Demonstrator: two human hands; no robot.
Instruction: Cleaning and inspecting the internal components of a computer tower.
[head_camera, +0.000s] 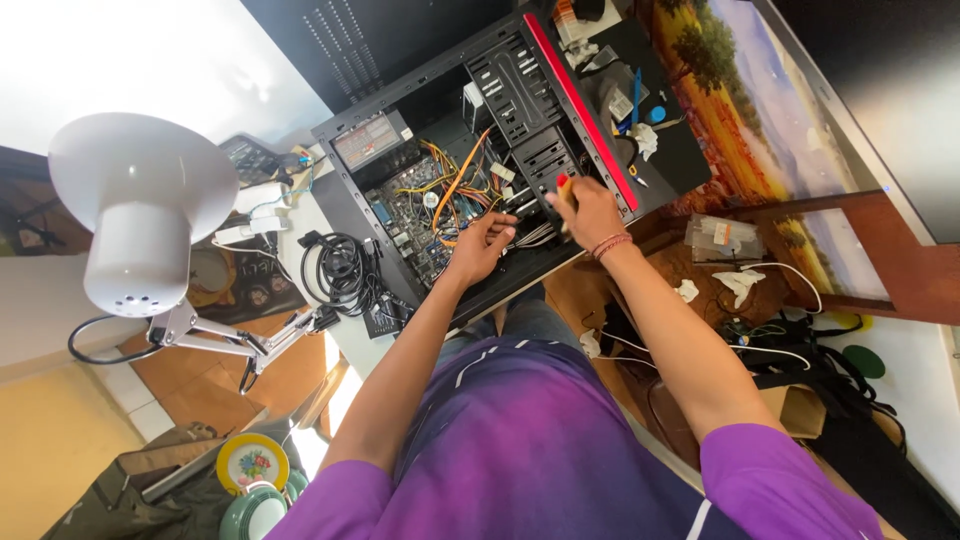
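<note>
At frame centre the computer case (500, 150) lies opened, cables exposed. The right hand (590, 212) clamps a red-handled screwdriver (563, 188); the left hand (482, 245) rests spread, holding nothing.

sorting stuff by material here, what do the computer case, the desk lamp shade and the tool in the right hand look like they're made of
Computer case: looks like sheet metal painted matt black, with thin folded edges and perforated bays; the red strip may be plastic.
Desk lamp shade: smooth glossy white, painted metal or plastic; can't tell which.
Tool in the right hand: red and yellow handle, probably moulded plastic; its shaft is hidden.
</note>
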